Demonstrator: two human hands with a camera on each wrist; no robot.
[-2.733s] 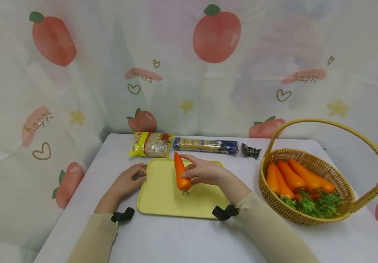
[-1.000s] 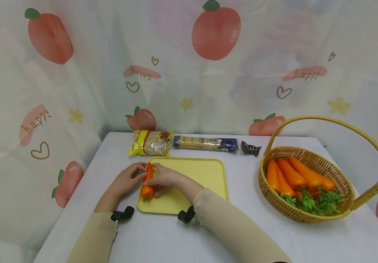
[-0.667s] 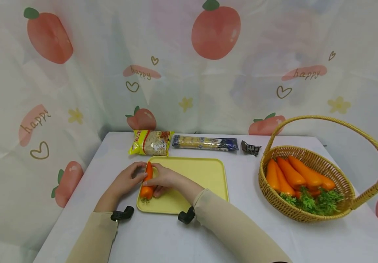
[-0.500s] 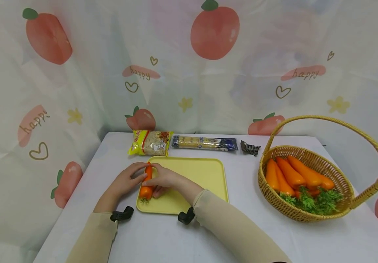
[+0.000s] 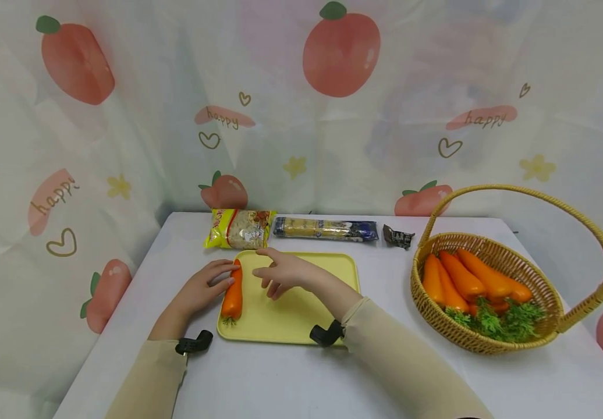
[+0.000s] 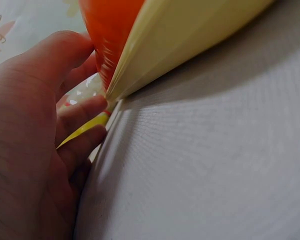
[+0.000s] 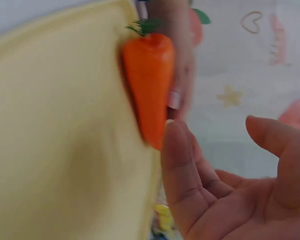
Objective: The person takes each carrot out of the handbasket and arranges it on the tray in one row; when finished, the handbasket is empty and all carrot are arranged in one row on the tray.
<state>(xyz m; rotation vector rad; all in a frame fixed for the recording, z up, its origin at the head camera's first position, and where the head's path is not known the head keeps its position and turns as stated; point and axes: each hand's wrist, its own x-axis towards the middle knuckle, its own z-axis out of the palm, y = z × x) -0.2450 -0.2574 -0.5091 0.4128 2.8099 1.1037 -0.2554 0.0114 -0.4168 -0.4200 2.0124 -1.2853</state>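
Note:
An orange carrot (image 5: 233,294) with a short green tuft lies lengthwise along the left edge of the yellow tray (image 5: 301,323). Beside it is my left hand (image 5: 203,289), its relaxed fingers at the tray's rim and its thumb touching the carrot (image 6: 110,30) in the left wrist view. My right hand (image 5: 293,272) hovers over the middle of the tray with fingers spread and nothing in them. In the right wrist view the carrot (image 7: 149,85) lies apart from the right hand (image 7: 240,200).
A wicker basket (image 5: 558,297) with a tall handle stands at the right, holding several carrots (image 5: 464,279) with leafy tops. Behind the tray lie a yellow-and-clear food bag (image 5: 241,228), a long noodle packet (image 5: 325,229) and a small black wrapped packet (image 5: 398,237).
My right hand carried the carrot leftward to the tray's left edge, let go of it, and has drawn back to the right. The left hand has stayed almost still.

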